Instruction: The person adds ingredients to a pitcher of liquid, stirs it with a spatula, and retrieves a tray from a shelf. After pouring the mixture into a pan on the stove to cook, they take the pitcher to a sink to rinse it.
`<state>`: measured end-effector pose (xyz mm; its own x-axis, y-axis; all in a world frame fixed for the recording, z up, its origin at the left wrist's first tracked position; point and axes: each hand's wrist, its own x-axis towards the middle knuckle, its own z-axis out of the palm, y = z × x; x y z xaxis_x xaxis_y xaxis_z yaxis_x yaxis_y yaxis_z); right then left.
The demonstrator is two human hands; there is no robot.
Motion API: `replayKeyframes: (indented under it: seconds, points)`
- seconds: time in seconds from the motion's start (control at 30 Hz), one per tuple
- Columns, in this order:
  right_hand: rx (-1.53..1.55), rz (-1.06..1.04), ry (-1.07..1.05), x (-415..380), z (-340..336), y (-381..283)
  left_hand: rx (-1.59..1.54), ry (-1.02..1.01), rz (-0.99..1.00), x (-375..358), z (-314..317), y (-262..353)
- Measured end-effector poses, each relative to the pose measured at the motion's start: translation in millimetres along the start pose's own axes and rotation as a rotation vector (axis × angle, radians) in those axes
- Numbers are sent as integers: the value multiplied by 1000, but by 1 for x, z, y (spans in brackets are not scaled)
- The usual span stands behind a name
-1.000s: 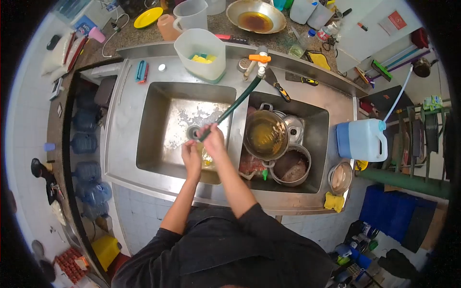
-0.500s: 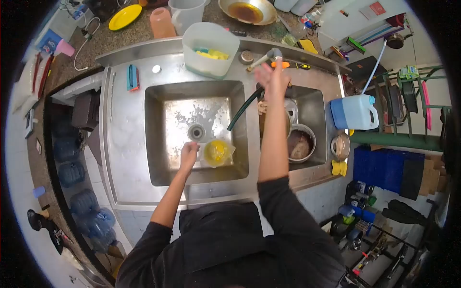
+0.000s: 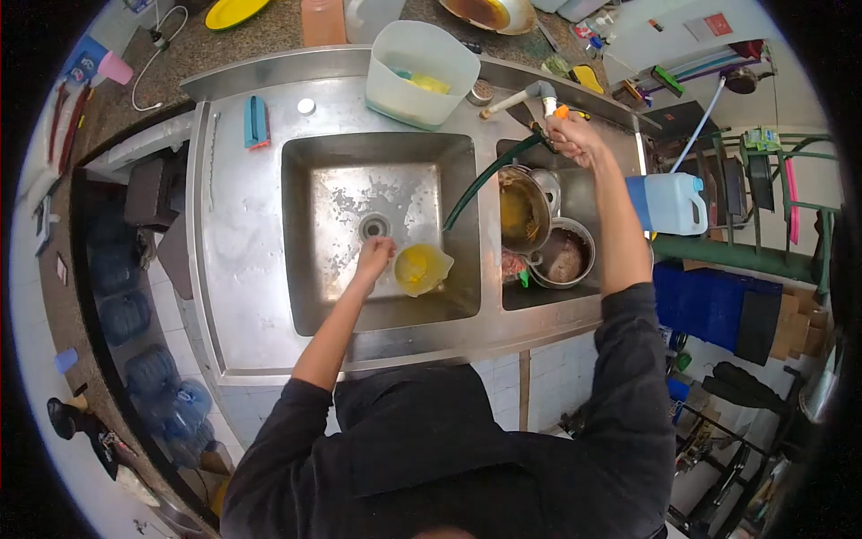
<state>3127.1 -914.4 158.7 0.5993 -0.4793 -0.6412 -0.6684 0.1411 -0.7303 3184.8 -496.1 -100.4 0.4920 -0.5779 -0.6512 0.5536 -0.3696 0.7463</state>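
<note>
My left hand [image 3: 375, 259] is closed at the handle side of a clear jug [image 3: 434, 272] with yellow contents, held over the left sink basin [image 3: 337, 171]. At the upper right, my right hand [image 3: 575, 139] has its fingers curled at the tap [image 3: 545, 97], beside its orange part; what the fingers hold is too small to make out. A dark green hose [image 3: 480, 184] runs from near the tap down into the left basin, its end above the jug. Behind the basin stands a translucent tub [image 3: 422, 76] with yellow and green things inside.
Pots [image 3: 566, 254] and a pan [image 3: 521, 211] fill the right basin. A blue-liquid canister [image 3: 672, 205] stands right of the sink. A blue squeegee-like tool [image 3: 256, 122] lies at the left, near a white round cap [image 3: 306, 106].
My right hand has moved right and down from above the tap to its right side, and its fingers have closed. The view has shifted slightly.
</note>
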Motion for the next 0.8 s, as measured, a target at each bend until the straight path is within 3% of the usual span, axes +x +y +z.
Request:
replayKeyframes:
  seconds: [0.13,0.17,0.3,0.33,0.4,0.43,0.47,0.53,0.57,0.6,0.63,0.67,0.8]
  points:
    - [-167,54,-80,-18,-4,-14,188,-131,50,47,29,9]
    - [-258,51,-72,-9,-7,-9,172,-105,176,81,40,-15]
    - [-59,-266,546,-56,65,26,651,-93,294,112,77,11]
    - [50,-345,738,-65,86,49,710,-120,327,118,82,17]
    - [132,-369,831,-46,122,146,837,-181,383,122,91,30]
    - [306,-241,667,-31,152,196,833,-231,431,125,93,33]
    - [474,44,360,-40,181,206,862,-367,373,138,94,33]
    - [188,39,75,-9,227,268,906,-637,249,169,97,28]
    - [-193,-174,147,7,243,278,1001,-509,385,161,99,47]
    - [-587,-352,305,22,258,287,974,-446,379,164,96,54]
    - [-748,-418,372,38,270,288,949,-385,369,170,90,59]
    - [-800,-421,361,57,277,286,924,-328,360,169,87,69]
    - [-826,-120,26,128,296,285,1091,-408,279,160,91,98]
